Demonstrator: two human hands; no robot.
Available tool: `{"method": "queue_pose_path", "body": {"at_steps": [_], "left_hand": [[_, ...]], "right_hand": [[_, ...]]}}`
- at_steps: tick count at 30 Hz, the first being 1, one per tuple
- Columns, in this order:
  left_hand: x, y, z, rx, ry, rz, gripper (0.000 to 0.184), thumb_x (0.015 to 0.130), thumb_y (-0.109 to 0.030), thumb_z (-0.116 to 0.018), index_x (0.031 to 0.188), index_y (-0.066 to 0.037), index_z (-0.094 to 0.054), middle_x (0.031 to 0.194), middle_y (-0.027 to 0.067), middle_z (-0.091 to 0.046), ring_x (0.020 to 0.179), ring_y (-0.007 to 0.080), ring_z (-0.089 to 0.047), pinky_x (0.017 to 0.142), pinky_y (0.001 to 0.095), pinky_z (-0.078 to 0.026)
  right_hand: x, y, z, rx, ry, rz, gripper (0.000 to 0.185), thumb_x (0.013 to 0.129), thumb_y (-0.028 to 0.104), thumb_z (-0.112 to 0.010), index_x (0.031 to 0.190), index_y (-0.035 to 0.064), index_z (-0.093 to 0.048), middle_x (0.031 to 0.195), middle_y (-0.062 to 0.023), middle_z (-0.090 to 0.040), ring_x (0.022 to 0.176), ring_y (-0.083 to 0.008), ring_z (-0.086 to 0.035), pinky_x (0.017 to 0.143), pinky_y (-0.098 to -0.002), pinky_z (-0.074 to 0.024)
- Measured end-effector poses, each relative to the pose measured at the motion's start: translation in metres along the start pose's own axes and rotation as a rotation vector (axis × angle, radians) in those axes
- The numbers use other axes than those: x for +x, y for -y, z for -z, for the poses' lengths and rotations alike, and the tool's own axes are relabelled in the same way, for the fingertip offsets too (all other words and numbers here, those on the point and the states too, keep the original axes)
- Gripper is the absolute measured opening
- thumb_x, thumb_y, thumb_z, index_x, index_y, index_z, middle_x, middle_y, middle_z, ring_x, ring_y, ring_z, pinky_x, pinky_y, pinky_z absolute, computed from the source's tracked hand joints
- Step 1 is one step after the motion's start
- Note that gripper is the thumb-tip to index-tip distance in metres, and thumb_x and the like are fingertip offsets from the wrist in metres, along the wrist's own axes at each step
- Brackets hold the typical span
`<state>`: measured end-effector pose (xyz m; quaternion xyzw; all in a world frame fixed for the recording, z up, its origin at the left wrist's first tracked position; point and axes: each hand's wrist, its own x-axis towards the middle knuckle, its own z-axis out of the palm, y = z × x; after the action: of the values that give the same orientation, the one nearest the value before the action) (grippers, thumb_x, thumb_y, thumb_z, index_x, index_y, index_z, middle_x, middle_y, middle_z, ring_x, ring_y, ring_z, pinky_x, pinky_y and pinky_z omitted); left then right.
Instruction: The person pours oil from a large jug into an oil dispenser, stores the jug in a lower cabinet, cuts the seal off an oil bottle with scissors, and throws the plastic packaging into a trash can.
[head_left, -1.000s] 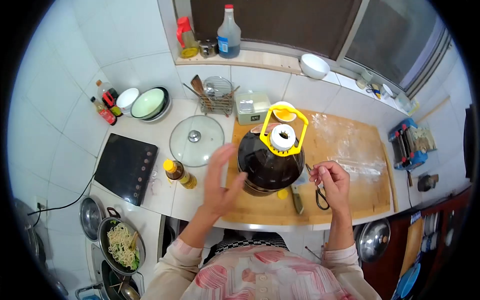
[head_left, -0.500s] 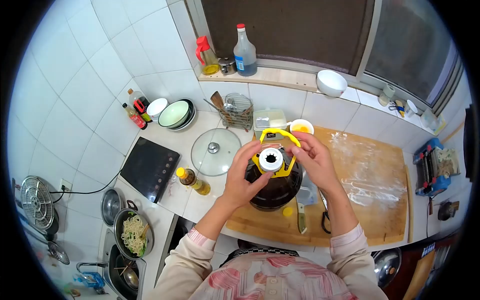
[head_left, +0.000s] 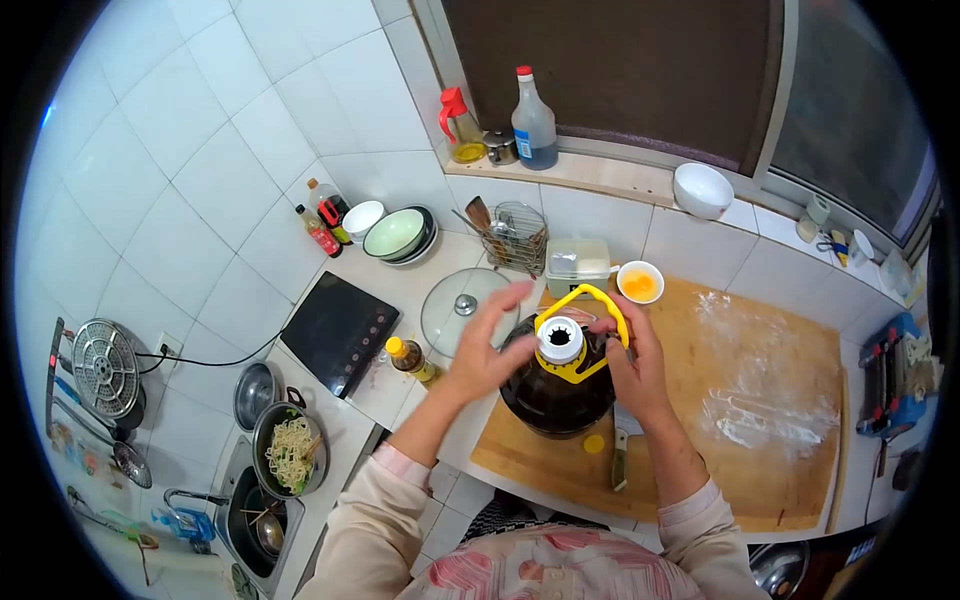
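Observation:
A big dark jug (head_left: 555,402) with a white neck and a yellow handle (head_left: 606,300) stands on the wooden board (head_left: 740,480). My right hand (head_left: 638,365) has its fingers closed round the right side of that handle. At the jug's left, my left hand (head_left: 487,350) is open, fingers spread, its thumb close to the white neck. On the board in front of the jug lie a yellow cap (head_left: 594,444) and a knife (head_left: 620,468) with a greenish handle, its blade partly hidden by my right forearm.
Left of the jug are an oil bottle (head_left: 412,362), a glass lid (head_left: 450,310) and a black cooktop (head_left: 340,333). Behind it stand a plastic box (head_left: 577,266) and a bowl of egg (head_left: 640,283). A pan of noodles (head_left: 291,452) sits by the sink (head_left: 262,540).
My hands have come together at the jug's top from either side. Since half a second ago, my left hand has moved off the neck and spread, and the view has shifted left.

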<state>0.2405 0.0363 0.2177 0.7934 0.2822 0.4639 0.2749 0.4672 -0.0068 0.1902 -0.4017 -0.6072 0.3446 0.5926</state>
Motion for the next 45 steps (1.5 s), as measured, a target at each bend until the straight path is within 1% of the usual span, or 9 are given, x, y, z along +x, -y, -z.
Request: {"method": "queue_pose_path", "body": {"at_steps": [4, 10, 22, 28, 30, 32, 36, 40, 45], "left_hand": [[0.046, 0.045, 0.062, -0.093, -0.31, 0.269, 0.037, 0.091, -0.016, -0.059, 0.123, 0.001, -0.054, 0.116, 0.012, -0.061, 0.103, 0.019, -0.06, 0.089, 0.0277, -0.046], [0.14, 0.125, 0.172, -0.323, -0.654, 0.622, 0.036, 0.092, -0.022, -0.055, 0.12, 0.001, -0.054, 0.106, 0.0095, -0.063, 0.091, 0.0183, -0.063, 0.072, 0.0286, -0.051], [0.265, 0.269, 0.178, -0.212, -0.534, 0.574, 0.054, 0.09, -0.02, -0.057, 0.135, 0.005, -0.041, 0.108, 0.0118, -0.058, 0.082, 0.0166, -0.062, 0.064, 0.0275, -0.052], [0.301, 0.313, 0.174, -0.203, -0.415, 0.529, 0.022, 0.09, -0.021, -0.06, 0.097, 0.0, -0.056, 0.072, 0.004, -0.06, 0.056, 0.0112, -0.058, 0.046, 0.0241, -0.047], [0.307, 0.316, 0.173, -0.186, -0.425, 0.566, 0.023, 0.089, -0.018, -0.062, 0.095, 0.004, -0.056, 0.074, 0.0081, -0.061, 0.052, 0.0134, -0.058, 0.042, 0.026, -0.045], [0.309, 0.322, 0.179, -0.276, -0.324, 0.561, 0.021, 0.088, -0.019, -0.063, 0.081, -0.001, -0.057, 0.061, 0.0046, -0.057, 0.047, 0.0126, -0.054, 0.04, 0.0262, -0.044], [0.304, 0.307, 0.174, -0.191, -0.388, 0.488, 0.026, 0.088, -0.023, -0.062, 0.072, -0.003, -0.057, 0.058, 0.0037, -0.055, 0.047, 0.0111, -0.052, 0.042, 0.027, -0.042], [0.309, 0.261, 0.188, -0.006, -0.392, 0.367, 0.03, 0.087, -0.028, -0.064, 0.073, -0.002, -0.06, 0.06, 0.0011, -0.053, 0.052, 0.0097, -0.052, 0.049, 0.0272, -0.041], [0.293, 0.186, 0.237, -0.188, -0.328, 0.328, 0.027, 0.088, -0.033, -0.067, 0.086, -0.007, -0.062, 0.077, -0.0022, -0.056, 0.06, 0.0043, -0.043, 0.051, 0.0193, -0.033]], "right_hand": [[-0.004, 0.003, -0.006, 0.043, -0.054, -0.024, 0.049, 0.086, -0.003, -0.047, 0.135, -0.0005, -0.042, 0.107, -0.0089, -0.059, 0.102, -0.0157, -0.056, 0.095, -0.0293, -0.0414], [-0.008, 0.012, -0.012, -0.056, -0.116, -0.105, 0.049, 0.083, -0.007, -0.044, 0.132, -0.0021, -0.043, 0.105, -0.0096, -0.06, 0.1, -0.0164, -0.056, 0.096, -0.0306, -0.0408], [-0.016, 0.015, -0.033, -0.133, -0.313, -0.168, 0.043, 0.091, 0.008, -0.045, 0.132, -0.0054, -0.043, 0.1, -0.0133, -0.064, 0.096, -0.0183, -0.058, 0.093, -0.0329, -0.0432], [-0.017, 0.015, -0.038, -0.187, -0.371, -0.189, 0.047, 0.089, 0.015, -0.048, 0.13, -0.0071, -0.043, 0.099, -0.0151, -0.063, 0.097, -0.0213, -0.058, 0.095, -0.0368, -0.0424], [-0.018, 0.013, -0.038, -0.187, -0.372, -0.155, 0.047, 0.089, 0.016, -0.047, 0.13, -0.0071, -0.043, 0.099, -0.0151, -0.063, 0.097, -0.0217, -0.058, 0.095, -0.0375, -0.0421], [-0.019, 0.014, -0.039, -0.204, -0.4, -0.212, 0.048, 0.09, 0.018, -0.048, 0.131, -0.0065, -0.042, 0.099, -0.0153, -0.063, 0.097, -0.0222, -0.058, 0.095, -0.038, -0.0419], [-0.023, 0.009, -0.037, -0.185, -0.42, -0.225, 0.047, 0.09, 0.019, -0.049, 0.13, -0.0053, -0.044, 0.099, -0.0152, -0.063, 0.097, -0.0227, -0.058, 0.095, -0.0383, -0.0419], [-0.021, 0.007, -0.032, -0.172, -0.358, -0.174, 0.048, 0.088, 0.017, -0.048, 0.13, -0.006, -0.044, 0.101, -0.015, -0.062, 0.097, -0.0224, -0.058, 0.096, -0.0384, -0.0419], [-0.017, 0.01, -0.028, -0.123, -0.283, -0.148, 0.046, 0.086, 0.005, -0.046, 0.131, -0.0058, -0.043, 0.103, -0.0145, -0.062, 0.1, -0.0201, -0.057, 0.097, -0.0353, -0.0412]]}}
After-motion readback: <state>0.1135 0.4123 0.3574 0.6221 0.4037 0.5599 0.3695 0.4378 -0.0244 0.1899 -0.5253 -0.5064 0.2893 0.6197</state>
